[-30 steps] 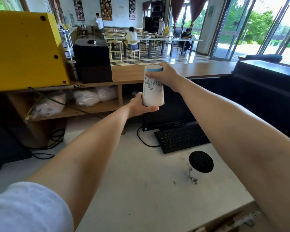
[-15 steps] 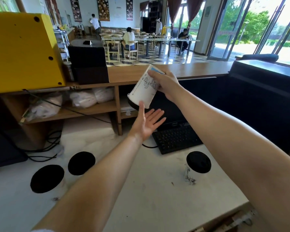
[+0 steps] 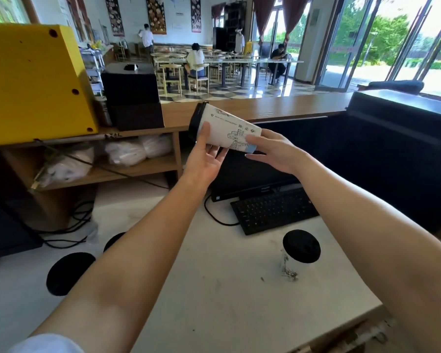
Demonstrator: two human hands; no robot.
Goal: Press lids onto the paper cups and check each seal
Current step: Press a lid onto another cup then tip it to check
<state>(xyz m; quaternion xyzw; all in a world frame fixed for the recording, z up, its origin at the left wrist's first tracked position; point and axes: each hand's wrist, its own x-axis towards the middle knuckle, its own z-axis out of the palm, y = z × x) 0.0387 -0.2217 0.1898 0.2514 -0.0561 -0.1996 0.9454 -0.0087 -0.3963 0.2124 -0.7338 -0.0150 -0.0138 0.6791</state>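
Sideways now, cup [image 3: 227, 129] cradled in left hand [image 3: 204, 164], right hand [image 3: 275, 154] pinching its base; best turn slowly, watching lid [image 3: 194, 121] rim for gaps.

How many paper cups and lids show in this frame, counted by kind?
Paper cups with sides showing: 2 (held cup, right cup)
Black lids: 4 (held lid, right lid, near left lid, far left lid)
Total: 6

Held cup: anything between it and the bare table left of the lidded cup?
Nothing visible. Left hand and right hand hold the held cup tilted above the monitor and keyboard; both lie behind that bare table, and the lidded cup stands right of it.
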